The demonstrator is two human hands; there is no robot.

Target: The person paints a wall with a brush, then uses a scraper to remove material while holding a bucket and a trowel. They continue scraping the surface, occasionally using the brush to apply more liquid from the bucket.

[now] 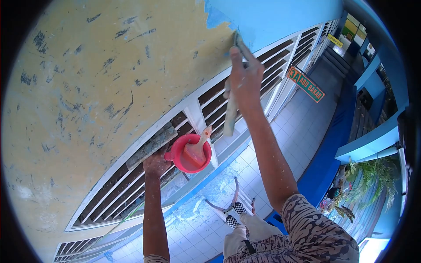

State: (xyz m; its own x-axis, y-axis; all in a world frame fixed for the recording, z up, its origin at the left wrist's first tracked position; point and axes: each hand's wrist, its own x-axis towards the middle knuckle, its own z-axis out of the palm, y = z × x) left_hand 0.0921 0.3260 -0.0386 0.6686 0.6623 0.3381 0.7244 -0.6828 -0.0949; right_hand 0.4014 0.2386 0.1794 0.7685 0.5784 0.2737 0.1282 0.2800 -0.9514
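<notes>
My right hand (247, 81) is closed around a scraper (230, 115), its pale handle hanging below the fist. The tool's far end meets the wall right where blue paint gives way to bare tan. Lower down, my left hand (156, 165) is wrapped at the handle of a red plastic dipper (175, 153), beside the window louvres. A wide paint brush (196, 150) leans inside the dipper, its wooden handle sticking out over the rim. Just above my left hand, a grey, crusted flat board (151, 147) lies along the window frame.
The tan wall (101, 87) has dark scuffs; blue paint (272, 17) covers its far part. White-framed louvred windows (258, 65) run below. A hanging sign (306, 84) juts over the tiled walkway (302, 127). Checkered shoes (237, 208) show beneath me. Plants (372, 175) stand at right.
</notes>
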